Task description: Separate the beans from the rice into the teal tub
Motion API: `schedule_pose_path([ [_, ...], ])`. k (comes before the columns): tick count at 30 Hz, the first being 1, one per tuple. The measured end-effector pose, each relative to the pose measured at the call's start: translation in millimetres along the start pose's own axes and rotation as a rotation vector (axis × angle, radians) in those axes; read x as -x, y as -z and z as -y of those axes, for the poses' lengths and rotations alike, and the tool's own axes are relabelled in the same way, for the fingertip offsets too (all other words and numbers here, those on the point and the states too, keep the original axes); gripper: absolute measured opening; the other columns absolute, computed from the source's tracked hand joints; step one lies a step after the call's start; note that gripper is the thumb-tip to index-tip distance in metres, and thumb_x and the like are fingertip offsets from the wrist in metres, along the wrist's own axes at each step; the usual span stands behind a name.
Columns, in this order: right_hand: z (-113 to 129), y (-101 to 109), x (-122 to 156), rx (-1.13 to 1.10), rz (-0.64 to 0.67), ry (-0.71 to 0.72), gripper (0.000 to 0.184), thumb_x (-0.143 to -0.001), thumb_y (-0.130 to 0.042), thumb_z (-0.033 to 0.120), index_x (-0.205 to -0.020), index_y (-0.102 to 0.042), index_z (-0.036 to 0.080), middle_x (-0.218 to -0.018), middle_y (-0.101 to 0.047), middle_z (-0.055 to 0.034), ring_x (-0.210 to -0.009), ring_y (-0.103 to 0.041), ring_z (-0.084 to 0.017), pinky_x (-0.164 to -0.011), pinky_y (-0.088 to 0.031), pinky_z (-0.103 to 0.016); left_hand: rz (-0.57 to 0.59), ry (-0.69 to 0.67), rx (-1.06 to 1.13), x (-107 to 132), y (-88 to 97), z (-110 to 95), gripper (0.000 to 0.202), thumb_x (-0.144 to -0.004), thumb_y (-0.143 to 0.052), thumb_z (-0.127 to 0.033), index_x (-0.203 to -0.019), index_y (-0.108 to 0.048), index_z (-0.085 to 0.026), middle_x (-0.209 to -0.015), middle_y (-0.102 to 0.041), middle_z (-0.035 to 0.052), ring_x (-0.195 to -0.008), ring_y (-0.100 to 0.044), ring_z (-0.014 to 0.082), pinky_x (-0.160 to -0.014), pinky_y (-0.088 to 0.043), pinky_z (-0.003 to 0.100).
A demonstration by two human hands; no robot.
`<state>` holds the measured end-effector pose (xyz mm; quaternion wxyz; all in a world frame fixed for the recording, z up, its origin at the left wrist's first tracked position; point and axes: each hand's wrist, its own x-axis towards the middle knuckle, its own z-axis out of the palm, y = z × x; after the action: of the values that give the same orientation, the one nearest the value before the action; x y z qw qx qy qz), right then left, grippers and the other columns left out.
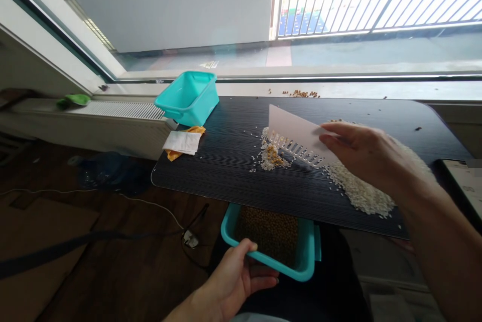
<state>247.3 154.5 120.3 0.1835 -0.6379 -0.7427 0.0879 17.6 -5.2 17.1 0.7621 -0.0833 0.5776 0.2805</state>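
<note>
My right hand (361, 153) grips a white slotted scraper card (295, 136), tilted with its slotted edge down on the black tabletop (226, 161). Just left of that edge lies a small heap of rice mixed with yellow beans (271, 156). A larger spread of white rice (357, 191) lies under and behind my right hand. My left hand (235, 277) holds the rim of a teal tub (301, 272) below the table's front edge; the tub holds brownish beans (269, 231).
A second teal tub (188, 98) stands at the table's back left corner, beside a white packet on an orange cloth (183, 142). Loose beans (301, 94) lie on the window sill. Cables (150, 211) run over the floor at the left.
</note>
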Motion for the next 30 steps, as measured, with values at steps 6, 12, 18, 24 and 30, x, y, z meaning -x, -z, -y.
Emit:
schedule_pose_path([
  [6, 2, -11, 10, -0.008, 0.021, 0.181, 0.043, -0.093, -0.043, 0.048, -0.112, -0.075, 0.027, -0.099, -0.078, -0.0072, -0.087, -0.072, -0.024, -0.069, -0.049, -0.036, 0.008, 0.004, 0.022, -1, -1.9, 1, 0.017, -0.092, -0.046, -0.02, -0.083, -0.058, -0.012, -0.07, -0.071, 0.0097, -0.059, -0.07, 0.0192, -0.058, -0.057, 0.029],
  [12, 0, -9, 30, -0.029, 0.003, 0.311, 0.036, -0.095, -0.045, 0.04, -0.109, -0.076, 0.027, -0.103, -0.078, -0.0058, -0.09, -0.073, -0.023, -0.072, -0.054, -0.034, 0.014, 0.009, 0.01, -1, -7.9, 2, 0.015, -0.091, -0.046, -0.019, -0.083, -0.057, -0.012, -0.07, -0.071, 0.0097, -0.059, -0.071, 0.0199, -0.058, -0.057, 0.029],
  [18, -4, -7, 44, -0.031, -0.058, 0.451, 0.029, -0.095, -0.048, 0.034, -0.108, -0.074, 0.027, -0.106, -0.077, -0.0047, -0.09, -0.074, -0.022, -0.071, -0.057, -0.033, 0.027, 0.025, -0.016, -2, -9.8, 4, 0.017, -0.092, -0.044, -0.019, -0.087, -0.058, -0.01, -0.072, -0.072, 0.0112, -0.059, -0.071, 0.02, -0.058, -0.057, 0.029],
  [24, -7, -5, 50, -0.035, -0.082, 0.476, 0.028, -0.095, -0.049, 0.031, -0.107, -0.073, 0.025, -0.102, -0.078, -0.0046, -0.084, -0.074, -0.022, -0.067, -0.057, -0.033, 0.043, 0.022, -0.025, -6, -6.4, 7, 0.018, -0.091, -0.044, -0.02, -0.09, -0.058, -0.01, -0.074, -0.073, 0.0132, -0.061, -0.071, 0.0207, -0.06, -0.057, 0.03],
  [30, -10, -3, 59, -0.071, -0.037, 0.465, 0.026, -0.094, -0.051, 0.029, -0.111, -0.071, 0.029, -0.104, -0.077, -0.0015, -0.085, -0.073, -0.021, -0.066, -0.057, -0.033, 0.058, 0.02, -0.022, -7, -5.7, 7, 0.018, -0.09, -0.046, -0.02, -0.089, -0.06, -0.008, -0.076, -0.073, 0.0145, -0.062, -0.072, 0.0204, -0.06, -0.058, 0.03],
])
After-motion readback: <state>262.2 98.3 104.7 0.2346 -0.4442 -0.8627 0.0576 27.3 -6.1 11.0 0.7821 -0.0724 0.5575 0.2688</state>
